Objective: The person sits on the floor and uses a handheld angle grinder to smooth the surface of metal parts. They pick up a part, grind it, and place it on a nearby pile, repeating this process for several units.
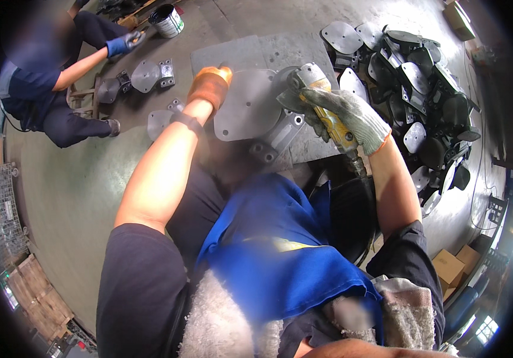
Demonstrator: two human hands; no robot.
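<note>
In front of me a flat grey metal plate [249, 110] with rounded corners lies on a dark slab-topped work surface [238, 52]. A bracket with bolt holes [277, 138] joins its near right side. My left hand [210, 85], in an orange glove, is closed on the plate's far left edge; its fingertips are partly hidden. My right hand [343, 113], in a grey knit glove, wraps round a yellow air grinder [331, 122]. The grinder's head and disc sit at the plate's right edge; I cannot tell whether they touch. A hose runs down from the tool.
Many similar metal brackets [415, 77] are heaped on the floor to the right. More brackets [146, 76] lie at the left, near a co-worker in blue gloves [124, 44]. A bucket [167, 21] stands at the far side. Cardboard boxes [449, 266] sit at the lower right.
</note>
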